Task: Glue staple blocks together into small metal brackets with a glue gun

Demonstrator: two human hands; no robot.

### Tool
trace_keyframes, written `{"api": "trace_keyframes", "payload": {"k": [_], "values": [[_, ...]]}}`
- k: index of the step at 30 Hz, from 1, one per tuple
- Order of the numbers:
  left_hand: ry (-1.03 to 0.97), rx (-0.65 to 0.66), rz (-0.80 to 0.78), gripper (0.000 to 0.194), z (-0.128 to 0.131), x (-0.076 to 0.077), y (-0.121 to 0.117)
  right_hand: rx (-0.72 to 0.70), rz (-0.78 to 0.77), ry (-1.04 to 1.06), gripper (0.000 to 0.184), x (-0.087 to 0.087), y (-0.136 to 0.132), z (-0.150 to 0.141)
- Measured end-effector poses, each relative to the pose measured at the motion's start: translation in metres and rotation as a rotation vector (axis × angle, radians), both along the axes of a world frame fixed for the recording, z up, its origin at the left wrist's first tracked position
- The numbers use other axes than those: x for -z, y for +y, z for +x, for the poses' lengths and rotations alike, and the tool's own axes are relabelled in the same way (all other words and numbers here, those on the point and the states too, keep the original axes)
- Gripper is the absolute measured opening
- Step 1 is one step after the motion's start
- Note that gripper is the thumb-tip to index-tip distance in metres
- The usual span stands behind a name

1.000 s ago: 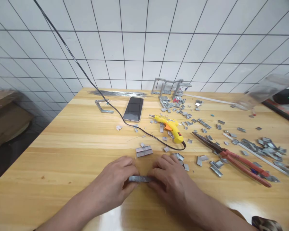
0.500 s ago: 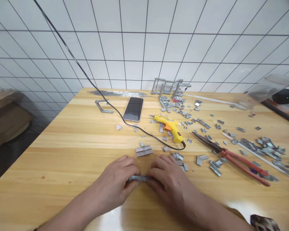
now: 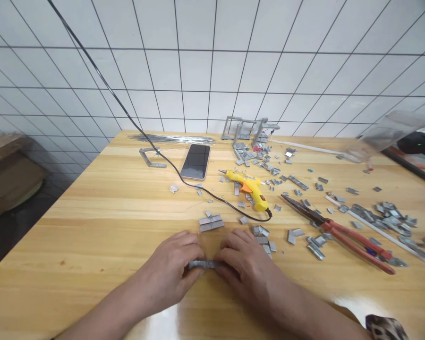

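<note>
A narrow grey metal strip (image 3: 205, 264) spans the gap between my two hands, low over the front of the wooden table. My left hand (image 3: 175, 264) is closed on its left end, thumb below and fingers above. Its right end is gripped by my right hand (image 3: 246, 264), whose curled fingers hide that part. Just beyond my fingers lies a wider grey metal channel piece (image 3: 211, 223). Several small metal clips (image 3: 262, 231) lie close to the right hand's knuckles.
A yellow glue gun (image 3: 250, 186) with a black cord (image 3: 127, 113) lies mid-table, beside a phone (image 3: 196, 161). Red-handled long-nose pliers (image 3: 340, 231) rest on the right among scattered metal pieces. Grey metal frames (image 3: 248, 130) and thin rods (image 3: 177, 139) are near the tiled wall.
Both hands keep their grip on the metal strip in nearly the same place. The whole view has shifted very slightly; the objects on the table stay put.
</note>
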State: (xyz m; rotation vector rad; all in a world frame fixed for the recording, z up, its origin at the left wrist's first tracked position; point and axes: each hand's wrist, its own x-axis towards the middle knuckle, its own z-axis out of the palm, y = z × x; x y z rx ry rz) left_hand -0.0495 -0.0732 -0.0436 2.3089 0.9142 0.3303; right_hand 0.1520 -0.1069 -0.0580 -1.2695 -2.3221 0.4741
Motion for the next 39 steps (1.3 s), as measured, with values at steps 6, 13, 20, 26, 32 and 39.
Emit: {"api": "trace_keyframes", "payload": {"k": [6, 13, 20, 26, 32, 39], "values": [[-0.017, 0.013, 0.016, 0.014, 0.001, 0.002, 0.000, 0.000, -0.033, 0.020, 0.013, -0.001, -0.003, -0.001], [0.004, 0.034, 0.020, 0.014, 0.001, 0.001, -0.003, -0.036, -0.059, -0.006, 0.012, -0.002, -0.006, 0.001], [-0.043, 0.037, -0.044, 0.014, -0.004, -0.008, -0.001, -0.063, -0.028, -0.021, 0.010, -0.012, 0.000, 0.009], [-0.063, -0.012, -0.047, 0.012, -0.005, -0.008, 0.002, -0.035, -0.027, -0.033, 0.011, -0.015, 0.002, 0.014], [-0.131, -0.034, -0.065, 0.010, -0.004, -0.004, 0.003, -0.033, -0.008, -0.013, 0.010, -0.015, 0.002, 0.014], [-0.311, -0.134, -0.299, 0.007, -0.002, -0.011, 0.003, -0.015, -0.026, 0.168, 0.010, -0.015, 0.000, 0.014]]}}
